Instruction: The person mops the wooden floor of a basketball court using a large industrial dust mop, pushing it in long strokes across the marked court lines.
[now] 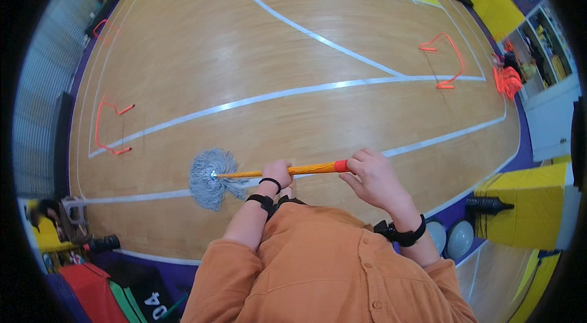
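A string mop lies across the view before me, its grey yarn head (208, 185) spread on the wooden floor at the left. From it the orange-yellow mop handle (314, 168) runs to the right, slightly raised, and ends in a red grip. My left hand (277, 173) is wrapped around the middle of the handle, a black band at its wrist. Up at the red end, my right hand (373, 178) holds the handle with bent fingers; the very tip is hidden by it.
Orange hurdles stand on the court at left (98, 125) and right (458, 59), with a stack of hurdles (507, 82) by the shelving (545, 43). A yellow padded block (523, 208) is at right; red, green and black padded blocks (89, 288) are at lower left, near a grey stool (74, 213).
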A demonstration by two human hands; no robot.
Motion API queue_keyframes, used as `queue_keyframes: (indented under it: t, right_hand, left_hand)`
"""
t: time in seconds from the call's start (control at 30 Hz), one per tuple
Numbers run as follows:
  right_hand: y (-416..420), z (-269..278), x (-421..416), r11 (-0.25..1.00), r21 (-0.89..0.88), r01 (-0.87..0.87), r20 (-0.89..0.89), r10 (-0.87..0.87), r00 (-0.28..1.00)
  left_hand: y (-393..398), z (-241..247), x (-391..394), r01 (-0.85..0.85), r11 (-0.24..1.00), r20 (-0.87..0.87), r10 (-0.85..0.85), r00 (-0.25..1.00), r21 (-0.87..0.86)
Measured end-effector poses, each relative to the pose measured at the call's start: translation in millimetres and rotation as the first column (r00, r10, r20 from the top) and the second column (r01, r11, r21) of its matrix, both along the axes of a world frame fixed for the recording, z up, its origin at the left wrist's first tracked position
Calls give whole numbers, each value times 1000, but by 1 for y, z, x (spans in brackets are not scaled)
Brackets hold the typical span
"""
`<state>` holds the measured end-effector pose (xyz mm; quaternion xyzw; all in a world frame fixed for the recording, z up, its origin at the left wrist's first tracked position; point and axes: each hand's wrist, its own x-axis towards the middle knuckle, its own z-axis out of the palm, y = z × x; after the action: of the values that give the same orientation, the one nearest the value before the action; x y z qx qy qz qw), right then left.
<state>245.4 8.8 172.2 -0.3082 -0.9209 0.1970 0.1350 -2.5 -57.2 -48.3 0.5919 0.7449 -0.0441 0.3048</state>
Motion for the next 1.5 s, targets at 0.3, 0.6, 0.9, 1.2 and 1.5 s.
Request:
queue_keyframes:
  t: [0.3,0.6,0.9,1.2,1.5]
  right_hand:
    - [-49,39,117,928,49,369,82,-372,925]
    - [-156,43,186,763,-11,646,178,-634,752]
    - [-231,42,191,629,-258,733,224,-699,679]
    - [-257,30,190,585,-508,632,56,-710,702]
    - [-202,27,166,670,-579,463,-59,-602,797]
  left_hand:
    - [69,12,125,407,900,46,-418,907,155]
    - [76,19,251,752,638,89,-769,633,163]
    - [40,3,339,916,297,134,-954,270,270]
    - [23,22,369,983,13,231,-973,-30,181]
    - [55,27,325,965,167,214,-969,123,202]
